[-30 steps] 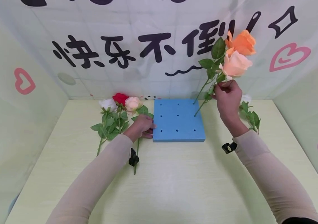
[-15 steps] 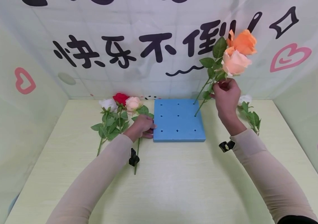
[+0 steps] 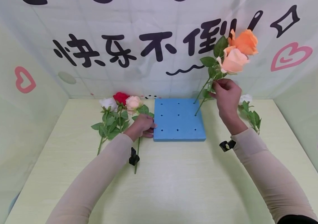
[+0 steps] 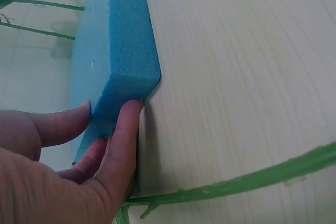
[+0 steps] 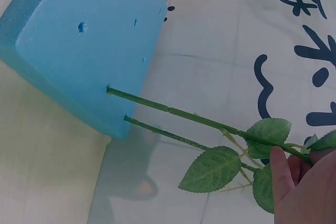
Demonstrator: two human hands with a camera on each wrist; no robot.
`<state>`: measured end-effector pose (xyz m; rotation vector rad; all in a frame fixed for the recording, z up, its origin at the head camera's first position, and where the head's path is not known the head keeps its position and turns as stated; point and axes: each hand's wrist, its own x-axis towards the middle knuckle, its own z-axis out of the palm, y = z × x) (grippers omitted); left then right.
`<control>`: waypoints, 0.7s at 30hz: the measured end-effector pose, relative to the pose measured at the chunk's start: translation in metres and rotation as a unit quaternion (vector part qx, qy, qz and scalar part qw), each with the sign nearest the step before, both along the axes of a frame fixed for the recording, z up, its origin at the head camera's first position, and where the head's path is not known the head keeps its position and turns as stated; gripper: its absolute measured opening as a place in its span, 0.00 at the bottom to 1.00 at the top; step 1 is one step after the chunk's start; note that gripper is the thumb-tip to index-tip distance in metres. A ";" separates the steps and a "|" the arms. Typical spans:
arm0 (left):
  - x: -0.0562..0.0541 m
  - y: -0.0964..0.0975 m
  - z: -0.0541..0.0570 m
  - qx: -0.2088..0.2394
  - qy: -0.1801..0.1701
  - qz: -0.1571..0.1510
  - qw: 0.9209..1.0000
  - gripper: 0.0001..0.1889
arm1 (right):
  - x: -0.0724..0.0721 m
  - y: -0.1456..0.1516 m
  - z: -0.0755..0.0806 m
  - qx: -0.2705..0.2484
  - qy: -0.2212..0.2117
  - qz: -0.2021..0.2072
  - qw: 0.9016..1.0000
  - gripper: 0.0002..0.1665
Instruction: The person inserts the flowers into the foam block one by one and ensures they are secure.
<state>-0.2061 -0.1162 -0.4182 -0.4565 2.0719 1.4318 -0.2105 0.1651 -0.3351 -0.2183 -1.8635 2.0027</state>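
A blue foam block (image 3: 170,123) with rows of small holes lies on the table. My left hand (image 3: 143,125) grips its left side, the thumb at the upper edge and fingers against the side face, as the left wrist view shows. With thumb and fingers my right hand (image 3: 229,97) pinches the stem (image 5: 194,117) of a light pink rose (image 3: 234,61), just below the bloom. That stem stands tilted in the middle hole of the right column. Behind it an orange rose (image 3: 245,42) leans from the back right hole, partly hidden by the pink bloom.
Left of the block lie a white rose (image 3: 109,104), a red rose (image 3: 121,97) and a pale pink rose (image 3: 133,103), the last one's stem running under my left hand. Another white rose (image 3: 245,99) lies at the right. A printed cloth (image 3: 136,81) hangs behind the table.
My right hand and the light pink bloom have shifted slightly left, tilting the rose a little. The left hand and the block have stayed in place.
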 end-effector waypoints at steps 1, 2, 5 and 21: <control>0.000 0.000 0.000 0.001 0.000 0.001 1.000 0.17 | 0.000 0.000 0.000 0.000 -0.001 0.002 1.000 0.04; 0.000 0.000 0.000 0.001 0.000 0.001 1.000 0.17 | 0.000 0.001 0.000 0.000 0.000 0.005 1.000 0.05; 0.001 0.000 0.000 0.002 0.001 -0.001 1.000 0.17 | 0.000 0.002 0.000 -0.004 0.004 0.006 1.000 0.06; 0.001 0.000 0.000 0.010 -0.004 0.008 1.000 0.18 | 0.000 0.002 0.001 -0.016 0.010 -0.006 1.000 0.04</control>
